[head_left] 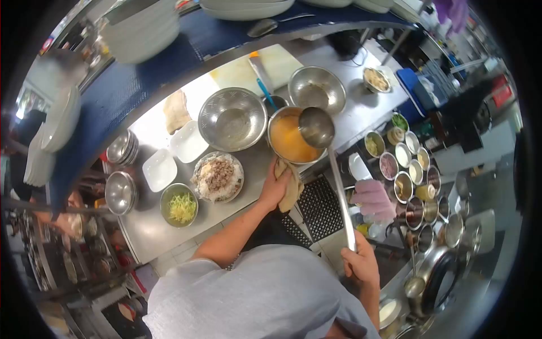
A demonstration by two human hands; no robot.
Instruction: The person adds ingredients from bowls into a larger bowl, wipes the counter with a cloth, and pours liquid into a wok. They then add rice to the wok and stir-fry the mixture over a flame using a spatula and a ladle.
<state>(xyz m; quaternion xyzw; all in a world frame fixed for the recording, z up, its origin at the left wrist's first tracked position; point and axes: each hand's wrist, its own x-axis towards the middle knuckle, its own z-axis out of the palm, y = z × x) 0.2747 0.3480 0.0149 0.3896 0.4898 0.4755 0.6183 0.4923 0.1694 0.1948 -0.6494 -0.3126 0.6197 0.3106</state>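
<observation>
My left hand (273,189) grips a tan cloth (292,195) against the near side of a metal pot (274,148) of orange liquid. Closed round the long handle of a ladle (316,127) is my right hand (360,261); the ladle's bowl is over the pot's right side. Left of the pot are a perforated metal bowl (232,119) and a bowl of rice topped with chopped brown pieces (218,177). Farther left, a metal bowl holds shredded green and yellow food (182,209), near two white dishes (160,170).
Behind the pot is another metal bowl (317,90) beside a cutting board (282,62). A blue shelf (226,37) carries stacked white bowls (141,34). Several containers of ingredients (389,165) and a pink cloth (373,200) are on the right. Stacked metal bowls (119,193) stand left.
</observation>
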